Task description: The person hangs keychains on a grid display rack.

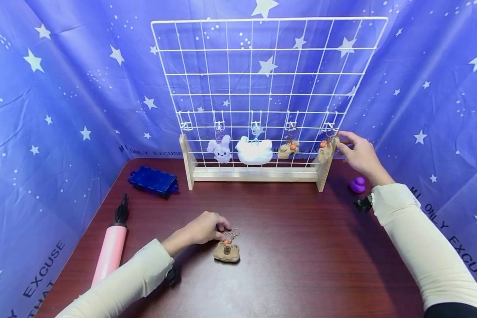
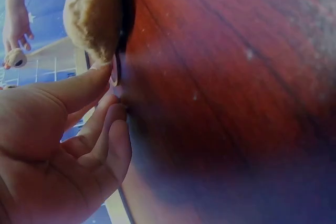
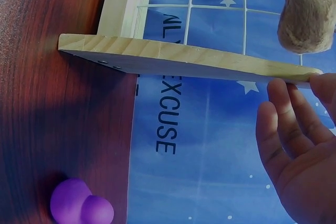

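On the table lies a brown plush keychain (image 1: pixel 227 252) with an orange bead and metal rings. My left hand (image 1: pixel 206 228) pinches it by its ring; in the left wrist view the plush body (image 2: pixel 93 14) extends past the thumb tip. A white wire grid rack (image 1: pixel 276 73) stands at the back on wooden feet. Its right wooden upright (image 1: pixel 323 170) is held near the top by my right hand (image 1: pixel 358 153), thumb and fingertips against the wood. Just left of those fingers, another brown plush keychain (image 1: pixel 324 153) hangs from a hook.
Along the grid hang a lilac bunny keychain (image 1: pixel 220 150), a white fluffy keychain (image 1: pixel 255 151) and a brown one (image 1: pixel 288 150). The leftmost hook (image 1: pixel 186 126) is bare. A blue tray-like item (image 1: pixel 154 180) and pink hand pump (image 1: pixel 110 251) lie left; a purple duck (image 1: pixel 357 185) sits right.
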The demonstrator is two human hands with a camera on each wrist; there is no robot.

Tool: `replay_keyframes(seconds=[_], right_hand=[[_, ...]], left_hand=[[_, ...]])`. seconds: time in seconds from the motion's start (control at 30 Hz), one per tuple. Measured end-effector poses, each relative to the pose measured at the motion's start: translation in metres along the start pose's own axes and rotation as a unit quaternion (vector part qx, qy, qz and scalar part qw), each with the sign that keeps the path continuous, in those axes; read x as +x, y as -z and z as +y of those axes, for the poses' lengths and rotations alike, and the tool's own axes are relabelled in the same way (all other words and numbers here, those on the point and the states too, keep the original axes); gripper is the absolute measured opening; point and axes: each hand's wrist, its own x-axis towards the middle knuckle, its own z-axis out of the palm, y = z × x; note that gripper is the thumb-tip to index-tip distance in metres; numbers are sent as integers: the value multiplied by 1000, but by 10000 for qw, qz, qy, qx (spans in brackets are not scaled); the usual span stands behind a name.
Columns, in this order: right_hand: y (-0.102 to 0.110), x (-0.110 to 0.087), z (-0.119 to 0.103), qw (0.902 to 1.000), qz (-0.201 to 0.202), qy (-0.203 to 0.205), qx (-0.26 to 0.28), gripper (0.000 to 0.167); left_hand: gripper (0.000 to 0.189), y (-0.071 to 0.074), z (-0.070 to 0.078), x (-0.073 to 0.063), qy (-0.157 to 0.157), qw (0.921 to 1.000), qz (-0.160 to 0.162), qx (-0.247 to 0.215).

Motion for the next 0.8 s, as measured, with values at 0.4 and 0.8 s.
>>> replay_keyframes(seconds=[0.4, 0.8], right_hand=[[0, -1, 0, 10000, 30, 36, 37, 48], [-2, -1, 1, 9998, -5, 49, 190, 48]], left_hand=[[21, -4, 2, 1, 104, 9999, 2, 72], [23, -2, 5, 2, 73, 9998, -59, -153]])
